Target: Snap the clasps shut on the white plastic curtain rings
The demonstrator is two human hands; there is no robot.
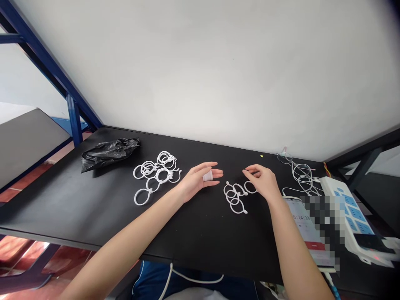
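My left hand [200, 180] is held palm inward over the middle of the black table, its fingers stretched and apart. A white wrap [207, 176], like a bandage, goes around one of its fingers. My right hand [263, 180] has thumb and forefinger pinched together; what lies between them, if anything, is too small to see. Just under that hand is a white ring [246, 187], partly covered by it. Beside it several white rings with small eyelets [236, 205] overlap in a loose group. A larger cluster of the same rings [142, 197] lies left of my left hand.
A crumpled black plastic bag [109, 153] lies at the back left. To the right are a tangled white cable [302, 175], a phone [308, 233] and a white power strip [343, 221]. A white wall [200, 75] rises behind the black table [103, 208].
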